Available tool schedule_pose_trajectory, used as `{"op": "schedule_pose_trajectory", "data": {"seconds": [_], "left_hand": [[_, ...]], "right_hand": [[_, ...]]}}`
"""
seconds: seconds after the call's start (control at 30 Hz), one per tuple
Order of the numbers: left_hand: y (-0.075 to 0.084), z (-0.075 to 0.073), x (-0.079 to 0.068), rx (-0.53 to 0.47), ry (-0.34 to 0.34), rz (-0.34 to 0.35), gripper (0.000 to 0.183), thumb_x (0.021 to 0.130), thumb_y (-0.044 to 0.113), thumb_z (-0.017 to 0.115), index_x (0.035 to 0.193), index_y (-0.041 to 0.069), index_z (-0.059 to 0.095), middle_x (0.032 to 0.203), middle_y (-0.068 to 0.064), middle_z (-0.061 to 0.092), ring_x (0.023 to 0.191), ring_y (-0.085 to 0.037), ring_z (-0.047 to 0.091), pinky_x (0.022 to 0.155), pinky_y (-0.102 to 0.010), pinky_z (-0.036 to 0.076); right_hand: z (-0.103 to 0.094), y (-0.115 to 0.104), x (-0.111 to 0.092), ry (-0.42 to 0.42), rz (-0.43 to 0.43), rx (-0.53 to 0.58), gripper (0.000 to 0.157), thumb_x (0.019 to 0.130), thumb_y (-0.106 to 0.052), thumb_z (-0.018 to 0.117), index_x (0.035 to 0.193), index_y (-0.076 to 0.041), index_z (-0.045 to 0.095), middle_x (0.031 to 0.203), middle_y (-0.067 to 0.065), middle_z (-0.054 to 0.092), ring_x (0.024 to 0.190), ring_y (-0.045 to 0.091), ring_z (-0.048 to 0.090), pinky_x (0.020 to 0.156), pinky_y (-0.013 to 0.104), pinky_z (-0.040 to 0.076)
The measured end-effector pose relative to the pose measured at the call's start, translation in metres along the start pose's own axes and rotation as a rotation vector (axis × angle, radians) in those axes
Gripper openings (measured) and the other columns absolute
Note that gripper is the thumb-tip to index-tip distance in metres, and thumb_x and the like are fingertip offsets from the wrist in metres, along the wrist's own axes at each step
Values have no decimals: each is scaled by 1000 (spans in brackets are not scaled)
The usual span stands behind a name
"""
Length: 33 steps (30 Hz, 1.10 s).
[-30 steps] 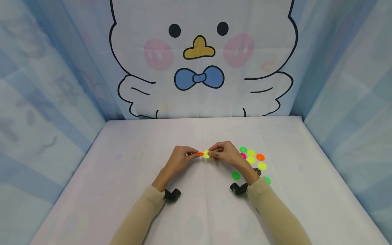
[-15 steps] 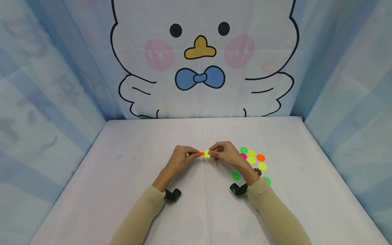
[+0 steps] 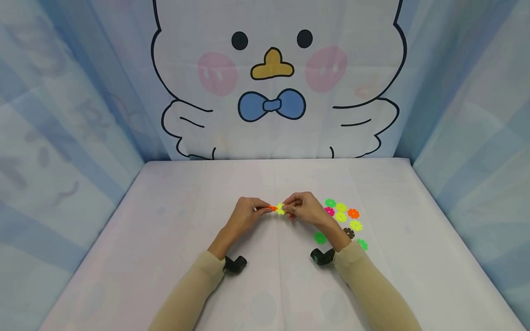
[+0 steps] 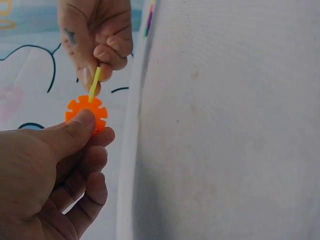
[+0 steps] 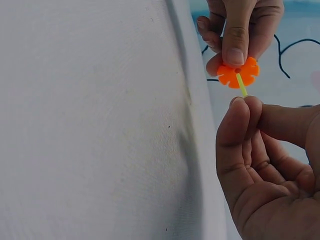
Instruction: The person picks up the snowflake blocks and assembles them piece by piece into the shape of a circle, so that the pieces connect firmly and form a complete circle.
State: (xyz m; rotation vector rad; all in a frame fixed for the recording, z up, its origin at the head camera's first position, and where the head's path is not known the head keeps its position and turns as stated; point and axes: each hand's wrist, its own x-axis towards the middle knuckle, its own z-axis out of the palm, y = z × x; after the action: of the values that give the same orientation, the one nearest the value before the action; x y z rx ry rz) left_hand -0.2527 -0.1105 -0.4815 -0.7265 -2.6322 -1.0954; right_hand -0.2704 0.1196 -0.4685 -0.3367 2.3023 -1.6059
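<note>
My left hand (image 3: 245, 213) pinches an orange notched plastic disc (image 4: 76, 106) between thumb and index finger. A yellow disc of the same kind (image 3: 280, 209) is pinched by the fingertips of my right hand (image 3: 306, 208). In the left wrist view the yellow disc (image 4: 94, 84) stands edge-on, crosswise to the orange one, its edge at the orange disc's notched rim. The right wrist view shows the two overlapping, the yellow disc (image 5: 242, 86) reaching over the face of the orange disc (image 5: 249, 73). Both hands are held up over the middle of the table.
Right of my right hand several loose discs lie on the white-covered table (image 3: 186, 193): green (image 3: 330, 202), yellow (image 3: 355, 225), orange (image 3: 353, 213), pink (image 3: 330, 211) and dark brown (image 3: 349, 233). My right forearm partly covers some. A cartoon-printed curtain (image 3: 273, 133) hangs behind.
Hardly anything differs: both hands keep their pinch with the two discs together at the same spot. The whole head view has shifted very slightly.
</note>
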Motion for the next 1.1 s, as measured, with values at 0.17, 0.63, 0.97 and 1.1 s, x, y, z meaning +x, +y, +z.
{"op": "schedule_pose_trajectory", "data": {"seconds": [0.17,0.63,0.97,1.1], "left_hand": [[2,1,0,-7,9,7,14,93,12,79,102,3,84,99,-12,83,89,-23,79,76,-32,64],[0,2,0,-23,19,-3,13,94,14,79,103,6,84,99,-8,83,81,-17,72,70,-21,55],[-1,2,0,-26,3,-67,16,97,20,77,107,10,83,104,-5,83,84,-16,71,71,-21,55],[1,2,0,-62,-13,-116,21,100,24,75,112,9,82,108,-6,82,85,-15,72,68,-21,56]], "right_hand": [[-1,1,1,-10,13,28,19,102,-9,71,111,7,72,93,21,76,75,19,73,73,31,65],[-3,-4,-2,-35,36,39,21,101,-10,72,116,5,71,95,20,78,75,17,73,74,30,65],[-3,-1,-1,11,34,-45,22,100,-18,75,112,0,78,96,18,79,73,16,66,70,27,59],[-4,-2,0,32,44,-48,21,99,-20,76,110,-2,80,95,17,79,73,16,64,68,28,58]]}}
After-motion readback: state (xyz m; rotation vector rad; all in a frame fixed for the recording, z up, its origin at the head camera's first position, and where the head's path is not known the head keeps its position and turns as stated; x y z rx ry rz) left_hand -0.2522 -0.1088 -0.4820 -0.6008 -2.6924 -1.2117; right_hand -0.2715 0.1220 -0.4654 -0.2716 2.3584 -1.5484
